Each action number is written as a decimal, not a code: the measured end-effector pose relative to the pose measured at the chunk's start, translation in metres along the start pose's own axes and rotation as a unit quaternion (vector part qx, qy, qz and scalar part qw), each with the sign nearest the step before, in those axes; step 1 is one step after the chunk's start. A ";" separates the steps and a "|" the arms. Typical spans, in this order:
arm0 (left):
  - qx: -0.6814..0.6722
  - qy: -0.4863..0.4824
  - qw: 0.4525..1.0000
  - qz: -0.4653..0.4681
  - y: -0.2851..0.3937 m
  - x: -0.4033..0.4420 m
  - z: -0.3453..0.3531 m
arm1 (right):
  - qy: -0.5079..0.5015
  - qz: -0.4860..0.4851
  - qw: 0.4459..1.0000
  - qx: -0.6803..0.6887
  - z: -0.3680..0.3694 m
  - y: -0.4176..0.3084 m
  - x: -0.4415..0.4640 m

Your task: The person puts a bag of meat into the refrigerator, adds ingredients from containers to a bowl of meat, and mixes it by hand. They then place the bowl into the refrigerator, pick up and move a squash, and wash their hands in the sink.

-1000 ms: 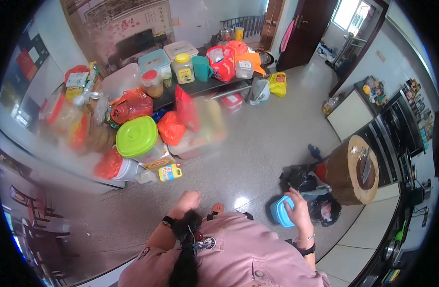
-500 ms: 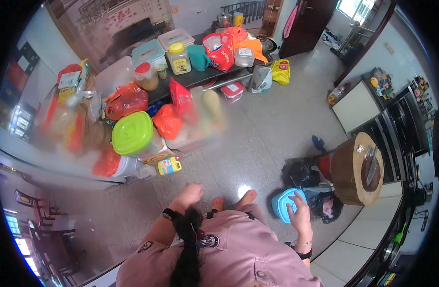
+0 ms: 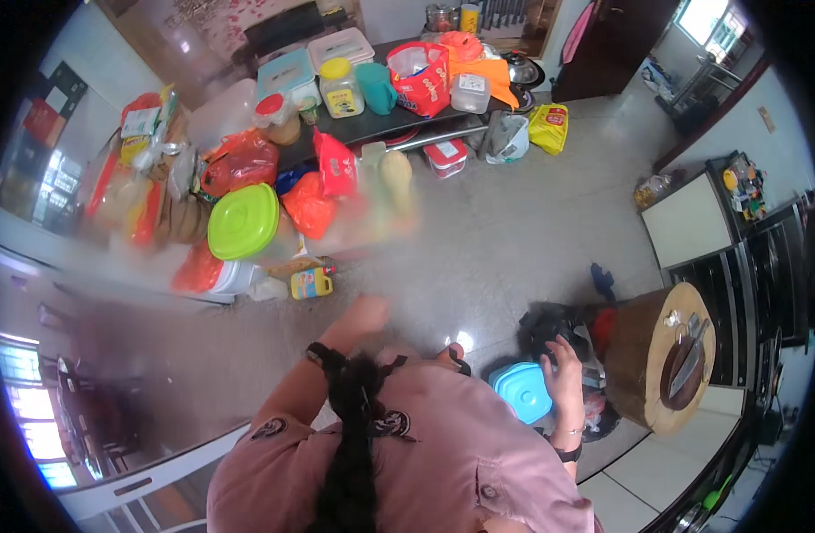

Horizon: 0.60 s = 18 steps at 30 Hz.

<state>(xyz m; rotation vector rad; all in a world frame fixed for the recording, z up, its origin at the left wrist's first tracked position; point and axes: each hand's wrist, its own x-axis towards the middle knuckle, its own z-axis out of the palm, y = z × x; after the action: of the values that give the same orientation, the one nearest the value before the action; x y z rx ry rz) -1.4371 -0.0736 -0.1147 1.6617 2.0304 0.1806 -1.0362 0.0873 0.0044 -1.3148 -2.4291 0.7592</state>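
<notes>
My left hand (image 3: 368,314) reaches forward over the floor, near a yellow bottle (image 3: 311,283) with a blue label. Motion smears its fingers, and nothing shows in it. My right hand (image 3: 563,377) is on the other side, fingers apart and slightly bent. It overlaps the right edge of a light blue lidded container (image 3: 523,391) on the floor; I cannot tell whether it touches the lid. Behind that hand lie black plastic bags (image 3: 550,327).
A round chopping block (image 3: 634,373) with a cleaver (image 3: 688,362) stands at right, beside white cabinets (image 3: 683,453). Ahead, a dark table (image 3: 354,133) carries bags, jars and tubs. A green-lidded tub (image 3: 244,222) and a red bag (image 3: 310,206) are at left. A yellow bag (image 3: 548,129) lies farther off.
The view has shifted and turned slightly. My left hand has moved forward and a little right. The right hand stays beside the blue container, now nearer the lid's right edge.
</notes>
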 end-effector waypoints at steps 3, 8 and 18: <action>-0.034 0.018 0.999 -0.018 0.017 0.005 -0.011 | -0.034 0.005 0.999 0.022 -0.010 0.004 0.026; -0.044 -0.031 0.997 -0.053 0.028 0.023 -0.041 | -0.043 -0.017 0.999 0.019 -0.010 0.018 0.072; -0.157 0.007 0.985 -0.069 -0.081 0.166 -0.057 | -0.081 0.005 0.996 0.025 0.020 0.000 0.185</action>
<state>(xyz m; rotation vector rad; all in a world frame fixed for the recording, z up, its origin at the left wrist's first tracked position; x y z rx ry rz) -1.5557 0.0757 -0.1478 1.3262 1.9980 0.4403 -1.1466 0.2358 -0.0132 -1.2940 -2.5101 0.9576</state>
